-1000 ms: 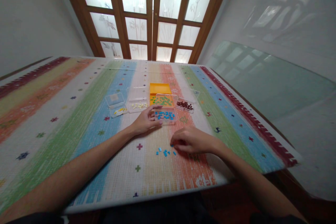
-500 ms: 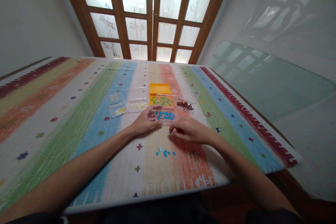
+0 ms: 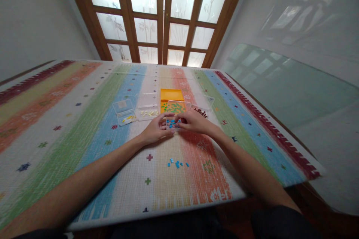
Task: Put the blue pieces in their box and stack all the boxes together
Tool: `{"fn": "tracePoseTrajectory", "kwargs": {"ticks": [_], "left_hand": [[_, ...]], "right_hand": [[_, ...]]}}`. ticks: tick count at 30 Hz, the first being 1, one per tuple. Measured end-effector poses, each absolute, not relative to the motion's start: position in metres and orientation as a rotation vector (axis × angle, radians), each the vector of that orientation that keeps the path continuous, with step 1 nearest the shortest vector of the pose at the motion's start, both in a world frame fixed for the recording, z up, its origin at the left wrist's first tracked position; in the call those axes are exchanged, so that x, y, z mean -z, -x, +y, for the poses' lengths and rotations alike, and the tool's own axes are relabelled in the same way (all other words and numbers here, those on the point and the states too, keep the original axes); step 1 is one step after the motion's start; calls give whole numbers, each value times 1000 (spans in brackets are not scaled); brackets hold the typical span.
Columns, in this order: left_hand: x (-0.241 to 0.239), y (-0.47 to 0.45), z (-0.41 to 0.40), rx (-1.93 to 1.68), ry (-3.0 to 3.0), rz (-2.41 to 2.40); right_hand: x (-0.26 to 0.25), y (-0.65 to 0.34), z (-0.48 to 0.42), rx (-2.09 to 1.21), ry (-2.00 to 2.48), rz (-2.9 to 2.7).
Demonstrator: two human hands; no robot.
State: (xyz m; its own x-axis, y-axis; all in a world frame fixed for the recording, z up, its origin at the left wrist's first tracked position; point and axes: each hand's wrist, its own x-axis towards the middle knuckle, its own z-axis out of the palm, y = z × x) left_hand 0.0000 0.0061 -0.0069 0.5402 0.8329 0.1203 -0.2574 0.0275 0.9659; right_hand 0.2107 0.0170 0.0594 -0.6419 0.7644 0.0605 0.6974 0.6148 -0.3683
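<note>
My left hand [image 3: 155,130] is curled around the left side of a small clear plastic box [image 3: 175,130], its fingers and thumb gripping the edges. Inside the box lie small blue building bricks [image 3: 170,122]. My right hand [image 3: 195,122] reaches over the box from the right, with its fingertips bent together in a pinch at the bricks. Whatever is between those fingertips is too small to make out. On the cloth nearer to me lie several loose blue bricks [image 3: 177,164].
Behind my hands stand an open clear box of yellow pieces [image 3: 118,118], one of pale cream pieces [image 3: 138,117], an orange box [image 3: 171,94] with green pieces, and dark brown pieces [image 3: 202,112] partly behind my right hand. A striped tablecloth [image 3: 92,149] covers the table.
My right hand has moved forward from in front of the box, with a bit of blue at its fingertips, to over the box. My left hand keeps its grip.
</note>
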Motion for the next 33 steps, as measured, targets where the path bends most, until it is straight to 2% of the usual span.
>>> {"fn": "tracePoseTrajectory", "kwargs": {"ticks": [7,16,22,33], "left_hand": [[7,0,6,-908,-1289,575],[7,0,5,-918,-1300,602],[5,1,4,-910,-1321,646],[2,2,3,-918,-1356,665]], "right_hand": [[-59,-207,23,-555,1089,-2680],[-78,-225,-3,-497,1073,-2626],[-67,-239,-44,-765,938,-2716],[-43,-242,-78,-920,952,-2750]]}}
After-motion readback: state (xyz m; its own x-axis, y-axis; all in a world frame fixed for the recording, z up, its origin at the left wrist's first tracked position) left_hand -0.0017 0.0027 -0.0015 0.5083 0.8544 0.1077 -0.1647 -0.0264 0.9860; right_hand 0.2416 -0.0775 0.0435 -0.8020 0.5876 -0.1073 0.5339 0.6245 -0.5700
